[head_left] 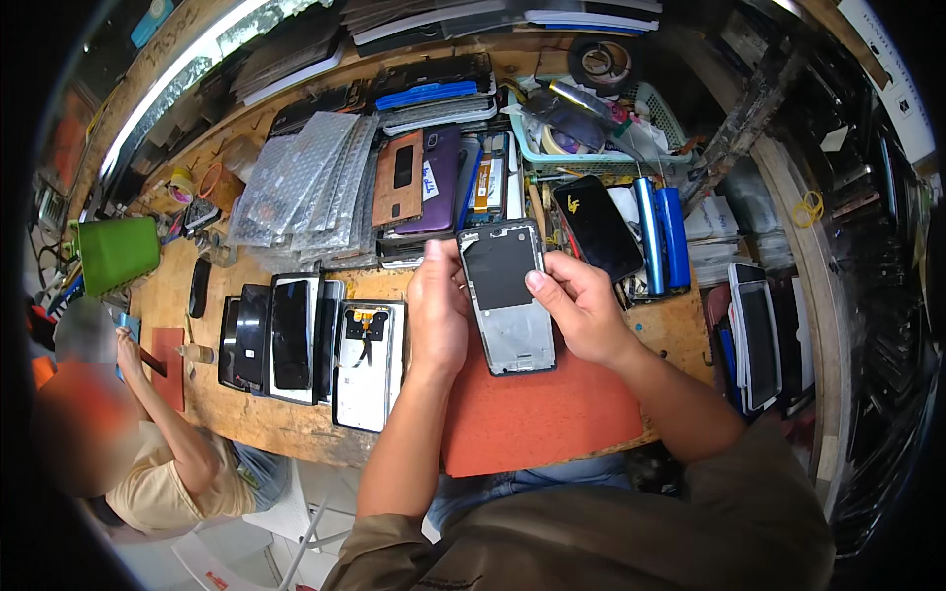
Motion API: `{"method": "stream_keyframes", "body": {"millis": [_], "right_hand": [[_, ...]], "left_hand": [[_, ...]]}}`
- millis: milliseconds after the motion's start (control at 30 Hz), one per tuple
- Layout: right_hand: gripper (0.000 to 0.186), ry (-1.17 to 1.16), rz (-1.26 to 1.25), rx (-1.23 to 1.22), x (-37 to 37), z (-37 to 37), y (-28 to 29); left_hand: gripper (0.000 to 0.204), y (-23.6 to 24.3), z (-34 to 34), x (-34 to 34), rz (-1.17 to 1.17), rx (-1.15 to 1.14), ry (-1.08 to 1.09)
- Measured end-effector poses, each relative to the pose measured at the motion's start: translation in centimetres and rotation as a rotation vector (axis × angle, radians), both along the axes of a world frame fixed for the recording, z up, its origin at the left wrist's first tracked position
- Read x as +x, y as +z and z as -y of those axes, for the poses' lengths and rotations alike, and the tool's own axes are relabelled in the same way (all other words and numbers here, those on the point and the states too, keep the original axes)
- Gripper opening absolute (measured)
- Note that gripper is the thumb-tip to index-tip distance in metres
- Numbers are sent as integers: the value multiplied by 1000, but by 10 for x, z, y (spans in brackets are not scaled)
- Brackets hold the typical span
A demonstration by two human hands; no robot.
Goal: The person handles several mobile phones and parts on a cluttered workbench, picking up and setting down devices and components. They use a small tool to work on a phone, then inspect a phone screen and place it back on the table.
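Between my two hands I hold a phone frame [514, 330], a grey metal plate with a dark rectangle on its upper part and a black rim. My left hand [437, 310] grips its left edge, the thumb near the upper corner and the other fingers hidden behind. My right hand [583, 300] is closed on the right edge, its thumb on the front face. The frame is tilted above a red-orange mat [552, 419] at the front of the bench. Left of my left wrist lies a white-backed phone part with a black ribbon [367, 369].
Several phones and panels [293, 335] lie at the left. Bubble-wrap sleeves [305, 187] and stacked phone parts [434, 89] stand behind. A teal basket [537, 148] holds tape and odds and ends. Blue cylinders [648, 231] flank a black phone [596, 227]. Another person [192, 458] sits at the left.
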State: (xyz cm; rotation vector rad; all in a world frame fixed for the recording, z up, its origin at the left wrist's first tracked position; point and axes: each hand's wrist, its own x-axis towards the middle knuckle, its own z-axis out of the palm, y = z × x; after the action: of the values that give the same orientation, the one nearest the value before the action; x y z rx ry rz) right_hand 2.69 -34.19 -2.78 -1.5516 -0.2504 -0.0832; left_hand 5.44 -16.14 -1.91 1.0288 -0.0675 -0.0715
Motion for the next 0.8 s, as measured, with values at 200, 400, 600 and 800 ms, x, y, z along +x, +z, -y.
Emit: {"method": "stream_keyframes", "body": {"millis": [200,400,600,800], "right_hand": [[21,10,127,-132,2,-4,3],[33,306,-9,-196,-5,-8,2],[30,314,87,-205,-7,-8,1],[31,327,142,-194,-5,-8,-2]], "left_hand": [[30,0,10,2,74,174,157],[34,0,7,6,-24,115,216],[34,-2,-2,9,-86,44,69],[33,-2,-7,10,-87,34,43]]}}
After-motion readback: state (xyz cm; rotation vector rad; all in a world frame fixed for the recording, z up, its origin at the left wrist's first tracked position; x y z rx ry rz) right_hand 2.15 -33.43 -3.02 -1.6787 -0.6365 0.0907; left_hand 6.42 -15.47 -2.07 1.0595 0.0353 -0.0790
